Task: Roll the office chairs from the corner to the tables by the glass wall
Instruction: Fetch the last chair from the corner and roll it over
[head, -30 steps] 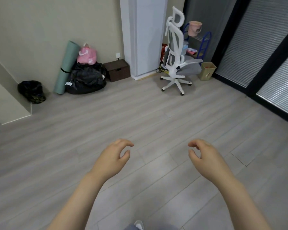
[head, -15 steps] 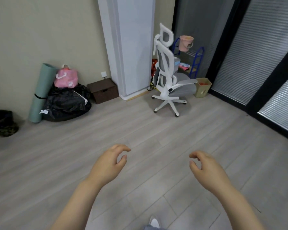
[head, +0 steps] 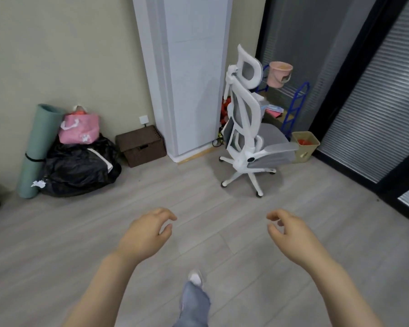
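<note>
Two hands hung empty over the floor, the left hand and right hand loosely curled, grasping nothing. Well beyond them one white office chair stood on casters in the corner beside the pillar. It looked light but top-heavy and should roll easily; the stiff backrest frame seemed the best grip.

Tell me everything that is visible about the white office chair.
The white office chair stands upright on the grey plank floor, in the corner beside the tall white cabinet. It has a white, plastic-looking frame, grey mesh headrest and backrest, a grey seat, armrests and a star base on castors. Its back faces left, its seat points right toward the small beige bin. Neither hand touches it.
</note>
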`<move>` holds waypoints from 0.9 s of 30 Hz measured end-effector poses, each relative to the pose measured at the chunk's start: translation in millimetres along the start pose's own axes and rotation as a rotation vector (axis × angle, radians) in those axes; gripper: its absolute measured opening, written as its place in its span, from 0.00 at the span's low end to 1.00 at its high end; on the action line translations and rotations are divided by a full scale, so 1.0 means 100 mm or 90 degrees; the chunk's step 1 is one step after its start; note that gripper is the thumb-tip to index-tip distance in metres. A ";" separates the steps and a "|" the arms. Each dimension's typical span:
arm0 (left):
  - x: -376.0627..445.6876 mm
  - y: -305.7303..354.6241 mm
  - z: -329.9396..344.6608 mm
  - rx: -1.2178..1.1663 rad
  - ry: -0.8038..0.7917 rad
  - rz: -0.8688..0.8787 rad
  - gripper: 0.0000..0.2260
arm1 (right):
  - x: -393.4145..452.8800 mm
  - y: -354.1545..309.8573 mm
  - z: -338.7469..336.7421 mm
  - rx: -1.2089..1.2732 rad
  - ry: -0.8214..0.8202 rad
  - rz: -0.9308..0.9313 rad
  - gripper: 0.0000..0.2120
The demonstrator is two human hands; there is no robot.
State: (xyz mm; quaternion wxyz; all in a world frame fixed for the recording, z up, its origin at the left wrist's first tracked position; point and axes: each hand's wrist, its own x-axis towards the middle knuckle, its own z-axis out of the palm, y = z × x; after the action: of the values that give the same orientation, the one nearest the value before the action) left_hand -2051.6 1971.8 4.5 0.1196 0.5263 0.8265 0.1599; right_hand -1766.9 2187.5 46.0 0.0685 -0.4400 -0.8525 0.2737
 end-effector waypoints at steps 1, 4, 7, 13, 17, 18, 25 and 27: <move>0.29 -0.11 -0.03 0.013 -0.005 -0.003 0.19 | 0.29 -0.03 -0.02 -0.002 0.001 0.003 0.11; 1.17 -0.40 -0.19 0.042 -0.022 0.025 0.14 | 1.11 -0.15 -0.15 -0.023 -0.001 0.028 0.12; 2.04 -0.53 -0.40 0.092 -0.031 0.055 0.14 | 1.85 -0.28 -0.34 -0.022 0.023 0.044 0.12; 3.54 -0.63 -0.62 0.106 -0.022 0.118 0.21 | 3.07 -0.33 -0.66 -0.048 0.050 0.077 0.09; 4.45 -0.67 -0.60 0.127 -0.020 0.150 0.18 | 3.91 -0.21 -0.77 -0.082 0.053 0.067 0.10; 4.67 -0.68 -0.58 0.142 -0.018 0.161 0.17 | 4.14 -0.18 -0.80 -0.083 0.054 0.066 0.11; 6.30 -0.63 -0.67 0.163 -0.018 0.183 0.17 | 5.88 -0.02 -1.21 -0.033 0.049 0.030 0.12; 6.76 -0.53 -0.80 0.162 0.002 0.194 0.16 | 6.37 -0.02 -1.41 -0.038 0.068 0.007 0.13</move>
State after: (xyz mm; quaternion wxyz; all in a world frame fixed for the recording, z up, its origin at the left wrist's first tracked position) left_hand -2406.8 2553.8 37.7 0.0253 0.6558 0.7511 0.0716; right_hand -2102.6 2745.7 86.5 0.0989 -0.4604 -0.8530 0.2249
